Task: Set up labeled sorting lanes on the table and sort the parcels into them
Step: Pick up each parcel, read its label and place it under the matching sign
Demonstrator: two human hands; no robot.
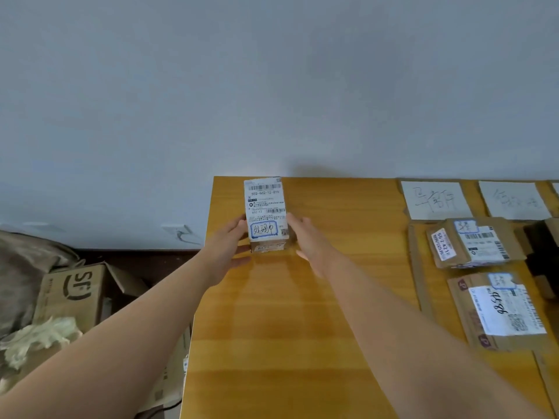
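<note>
A small cardboard parcel (265, 212) with a white shipping label and a blue-framed handwritten sticker lies near the far left corner of the yellow wooden table (296, 322). My left hand (225, 251) presses its left side and my right hand (308, 240) its right side, so both hold it. At the far right, two white handwritten lane labels (435, 200) (514, 199) lie by the wall. Below the first label, cardboard strips (415, 264) border a lane holding two labelled parcels (475, 243) (502, 309).
The white wall runs directly behind the table. On the floor to the left stand an open SF carton (75, 293), crumpled packing paper (39, 337) and grey fabric (21, 267). A dark object (543, 255) sits at the right edge of the view.
</note>
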